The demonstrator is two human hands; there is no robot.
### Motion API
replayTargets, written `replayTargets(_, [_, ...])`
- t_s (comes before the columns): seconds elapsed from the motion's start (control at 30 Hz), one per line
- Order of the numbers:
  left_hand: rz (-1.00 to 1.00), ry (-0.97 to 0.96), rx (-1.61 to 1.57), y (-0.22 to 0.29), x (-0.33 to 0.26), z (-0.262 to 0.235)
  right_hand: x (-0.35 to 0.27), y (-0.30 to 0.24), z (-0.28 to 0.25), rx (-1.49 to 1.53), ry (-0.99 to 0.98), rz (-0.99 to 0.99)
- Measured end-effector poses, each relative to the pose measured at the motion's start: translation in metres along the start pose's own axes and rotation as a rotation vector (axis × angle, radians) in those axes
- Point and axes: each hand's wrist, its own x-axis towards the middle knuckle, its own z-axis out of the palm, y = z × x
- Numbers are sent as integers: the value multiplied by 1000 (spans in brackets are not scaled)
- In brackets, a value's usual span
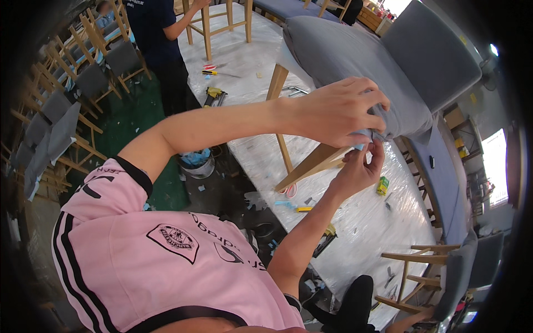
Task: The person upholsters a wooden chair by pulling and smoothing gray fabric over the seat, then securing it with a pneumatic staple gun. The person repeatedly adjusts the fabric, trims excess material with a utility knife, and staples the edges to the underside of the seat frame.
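Note:
A grey upholstered chair [344,61] with light wooden legs [311,164] lies tilted on a table covered in clear film [355,222]. My left hand [338,111] reaches across and clamps the grey fabric at the seat's lower corner, fingers curled over the edge. Just below it, my right hand [358,169] pinches a small light blue piece [361,147] that sticks out under that corner, between thumb and fingertips. The underside of the seat is hidden by both hands.
Red-handled scissors [288,191], a yellow cutter [303,209] and a small green-yellow box [382,186] lie on the film. A yellow power tool [214,95] sits farther back. A person in dark clothes [158,39] stands by a wooden chair frame [219,22]. Chairs are stacked at left [83,72].

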Motion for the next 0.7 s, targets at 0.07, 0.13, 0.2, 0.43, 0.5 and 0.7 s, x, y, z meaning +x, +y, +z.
replayTargets(0.07, [-25, -157, 33, -6, 5, 9, -1, 7, 0, 39, -13, -22])
replayTargets(0.13, [-4, -299, 90, -8, 16, 14, -2, 10, -2, 19, -28, -27])
replayTargets(0.2, [52, -429, 176, -6, 26, 16, -2, 13, -5, -8, -32, -38])
replayTargets(0.43, [-22, -345, 71, -9, 15, 22, 12, 12, -13, -170, -45, -284])
replayTargets(0.5, [-74, -338, 2, -19, 15, 29, 28, 0, -13, -276, -52, -506])
replayTargets(0.7, [-476, -417, -379, -48, 35, 23, 85, -31, -31, -605, -435, -699])
